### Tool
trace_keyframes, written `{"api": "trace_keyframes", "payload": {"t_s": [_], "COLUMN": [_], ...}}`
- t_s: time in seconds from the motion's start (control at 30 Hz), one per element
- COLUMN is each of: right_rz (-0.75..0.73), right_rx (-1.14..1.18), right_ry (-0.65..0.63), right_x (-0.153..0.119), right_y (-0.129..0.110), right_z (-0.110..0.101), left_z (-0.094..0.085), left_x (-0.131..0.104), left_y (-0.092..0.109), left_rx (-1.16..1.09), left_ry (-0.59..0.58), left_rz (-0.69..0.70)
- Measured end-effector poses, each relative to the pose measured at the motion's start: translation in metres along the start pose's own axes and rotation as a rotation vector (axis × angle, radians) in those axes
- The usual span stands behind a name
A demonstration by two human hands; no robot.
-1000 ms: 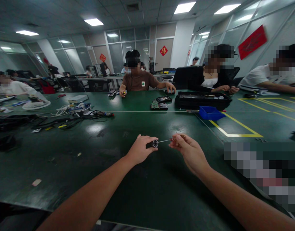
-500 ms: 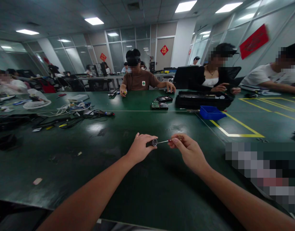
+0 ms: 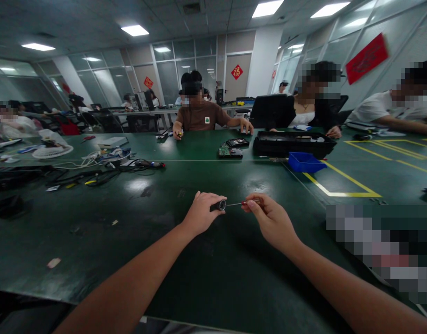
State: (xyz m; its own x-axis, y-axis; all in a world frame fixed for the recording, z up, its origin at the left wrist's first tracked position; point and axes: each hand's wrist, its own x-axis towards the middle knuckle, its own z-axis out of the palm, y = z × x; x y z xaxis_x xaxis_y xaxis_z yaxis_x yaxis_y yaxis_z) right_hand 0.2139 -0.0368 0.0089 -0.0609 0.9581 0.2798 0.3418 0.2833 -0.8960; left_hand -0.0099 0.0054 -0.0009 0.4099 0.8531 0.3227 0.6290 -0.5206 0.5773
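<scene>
Above the glossy green tabletop (image 3: 185, 278), the curled left hand (image 3: 201, 214) grips a silver-rimmed black cylinder (image 3: 219, 205); the pinching right hand (image 3: 267, 214) holds a thin, red-collared metal tool (image 3: 244, 203) pointed at its open end. Work appears under way, unfinished; progress inside is hidden.

Ceiling panels (image 3: 135, 30) burning near-white overhead; room beneath sitting dim, cool-toned. Glossy table (image 3: 105, 283) throwing back soft glare left of middle, fainter sheen showing just beyond right hand (image 3: 271, 218). Dark shadow pooling on table beside right forearm (image 3: 324, 269). Wide lens stretching edges, tilting glass wall (image 3: 413, 51) at far right. Far background softening, losing detail. Coarse pixel blocks (image 3: 383, 250) masking near-right patch.
</scene>
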Motion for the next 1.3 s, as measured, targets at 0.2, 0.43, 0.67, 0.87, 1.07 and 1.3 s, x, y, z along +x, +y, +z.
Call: {"api": "trace_keyframes", "payload": {"t_s": [0.2,0.43,0.67,0.87,1.07,1.3], "right_rz": [0.007,-0.004,-0.038,-0.036,-0.034,-0.031], "right_rx": [0.077,0.041,-0.017,-0.011,-0.012,-0.046], "right_ry": [-0.003,0.038,-0.022,-0.015,0.001,-0.024], "right_x": [0.0011,0.0011,-0.0018,-0.0012,-0.0002,-0.0012], "right_y": [0.0013,-0.0006,-0.0026,-0.0036,-0.0038,-0.0062], "right_z": [0.0015,-0.0018,0.0014,0.0009,0.0024,0.0007], "left_z": [-0.0001,-0.0018,0.0014,0.0,0.0001,0.0015], "left_x": [0.0013,0.0006,0.0008,0.0016,0.002,0.0015], "left_y": [-0.0003,-0.0004,-0.0048,-0.0043,-0.0025,-0.0066], "left_rx": [0.001,0.0,0.017,0.0,-0.011,-0.033], "left_ry": [-0.019,-0.005,0.014,0.025,0.024,0.042], "left_rz": [0.014,-0.006,0.022,0.015,0.018,0.034]}}
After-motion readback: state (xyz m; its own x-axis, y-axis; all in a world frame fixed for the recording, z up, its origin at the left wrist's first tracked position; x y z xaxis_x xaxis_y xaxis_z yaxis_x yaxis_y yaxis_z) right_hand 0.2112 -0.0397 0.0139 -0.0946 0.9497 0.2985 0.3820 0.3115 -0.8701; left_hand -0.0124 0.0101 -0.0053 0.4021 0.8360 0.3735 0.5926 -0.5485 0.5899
